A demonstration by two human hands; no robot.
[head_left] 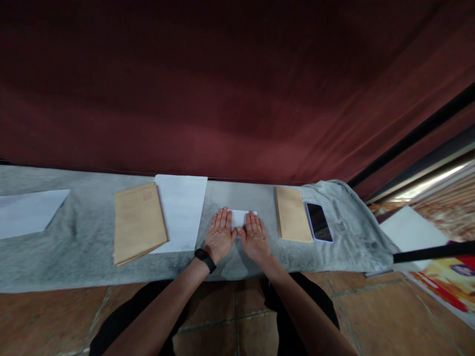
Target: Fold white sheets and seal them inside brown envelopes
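Observation:
A small white piece of paper (238, 218), which looks folded, lies on the grey cloth in front of me. My left hand (218, 235) rests flat on its left part, fingers stretched out, with a black band on the wrist. My right hand (254, 237) lies flat on the paper's right part, fingers also extended. The two thumbs nearly meet at the paper's near edge. Both palms cover much of the sheet, so its full outline is hidden. To the left lies a stack of white sheets (181, 212), partly under brown envelopes (139, 222).
The grey cloth (85, 237) covers a long, narrow surface against a dark red curtain (222, 113). Right of my hands are more brown envelopes (295, 215) and a phone (319, 222). White paper (29, 212) lies far left. A black bar (434, 251) crosses at the right.

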